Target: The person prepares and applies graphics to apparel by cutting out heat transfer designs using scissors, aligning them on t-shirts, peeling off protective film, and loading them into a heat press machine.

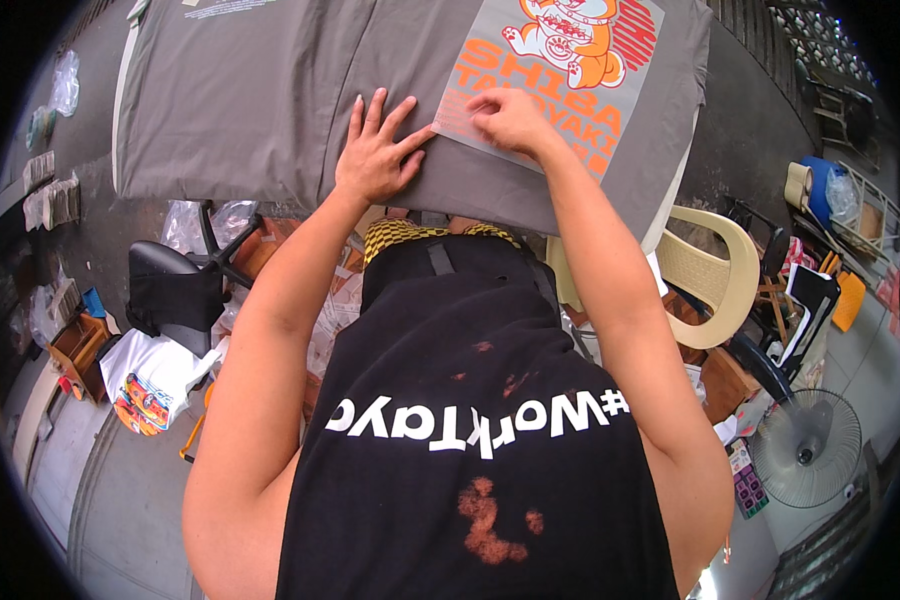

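Note:
Grey cloth (270, 112) covers the table before me. On its right part lies a clear transfer film (487, 34) with a printed orange-and-white cartoon dog and orange lettering. My left hand (379, 154) rests flat on the cloth with its fingers spread, the index fingertip at the film's lower left corner. My right hand (506, 120) is over the film's lower part, its fingers curled; whether they pinch anything does not show. A small pale printed patch (229, 6) with writing shows at the cloth's top left.
Beyond the table's right end are a cream plastic chair (735, 277) and a standing fan (804, 450). A black office chair (172, 289) and a white printed shirt (150, 367) are at the left. Newspaper sheets (341, 292) lie on the floor by my legs.

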### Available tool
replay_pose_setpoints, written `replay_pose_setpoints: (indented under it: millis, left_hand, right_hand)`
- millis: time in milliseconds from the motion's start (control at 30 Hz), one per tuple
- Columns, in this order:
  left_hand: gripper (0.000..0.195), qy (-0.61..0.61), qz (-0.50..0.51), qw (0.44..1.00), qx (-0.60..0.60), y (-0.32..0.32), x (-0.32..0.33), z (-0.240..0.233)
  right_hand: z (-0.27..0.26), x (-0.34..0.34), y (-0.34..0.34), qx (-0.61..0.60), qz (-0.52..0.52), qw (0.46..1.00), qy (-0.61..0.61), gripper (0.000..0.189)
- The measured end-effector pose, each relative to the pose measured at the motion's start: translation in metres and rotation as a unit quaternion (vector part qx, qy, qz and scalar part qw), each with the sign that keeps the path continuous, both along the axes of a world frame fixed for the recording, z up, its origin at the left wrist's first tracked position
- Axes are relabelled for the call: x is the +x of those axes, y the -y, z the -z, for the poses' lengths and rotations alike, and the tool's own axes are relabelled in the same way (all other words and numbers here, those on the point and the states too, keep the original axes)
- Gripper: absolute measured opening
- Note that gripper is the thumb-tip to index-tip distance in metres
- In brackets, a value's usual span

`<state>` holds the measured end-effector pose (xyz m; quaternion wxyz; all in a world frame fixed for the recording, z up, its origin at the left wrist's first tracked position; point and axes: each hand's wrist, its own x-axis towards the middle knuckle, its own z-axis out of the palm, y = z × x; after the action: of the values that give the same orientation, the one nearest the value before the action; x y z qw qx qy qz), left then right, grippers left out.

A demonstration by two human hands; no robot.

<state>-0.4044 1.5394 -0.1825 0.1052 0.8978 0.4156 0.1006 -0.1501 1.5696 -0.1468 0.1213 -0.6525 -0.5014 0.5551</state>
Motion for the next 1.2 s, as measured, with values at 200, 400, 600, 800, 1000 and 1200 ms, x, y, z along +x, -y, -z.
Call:
replay_pose_setpoints:
  millis: [200, 400, 600, 800, 1000, 1200]
  left_hand:
    - [0.042, 0.046, -0.025, 0.998, -0.021, 0.0, 0.004, -0.008]
    - [0.038, 0.139, -0.241, 0.93, -0.239, -0.048, 0.066, -0.022]
    - [0.033, 0.121, -0.325, 0.864, -0.366, -0.109, 0.095, 0.005]
    - [0.027, 0.07, -0.283, 0.813, -0.504, -0.13, 0.098, -0.014]
    - [0.019, 0.105, -0.237, 0.803, -0.537, -0.133, 0.09, -0.006]
    - [0.021, 0.136, -0.262, 0.777, -0.557, -0.123, 0.096, -0.029]
  right_hand:
    - [0.014, 0.034, 0.035, 0.302, 0.004, 0.889, 0.343, 0.04]
    - [0.048, 0.059, 0.07, 0.359, 0.011, 0.823, 0.441, 0.058]
    - [0.045, 0.059, 0.068, 0.352, 0.015, 0.824, 0.444, 0.058]
    - [0.045, 0.058, 0.071, 0.338, 0.038, 0.833, 0.437, 0.057]
    - [0.046, 0.059, 0.072, 0.337, 0.043, 0.835, 0.433, 0.057]
    - [0.049, 0.061, 0.072, 0.34, 0.046, 0.832, 0.436, 0.057]
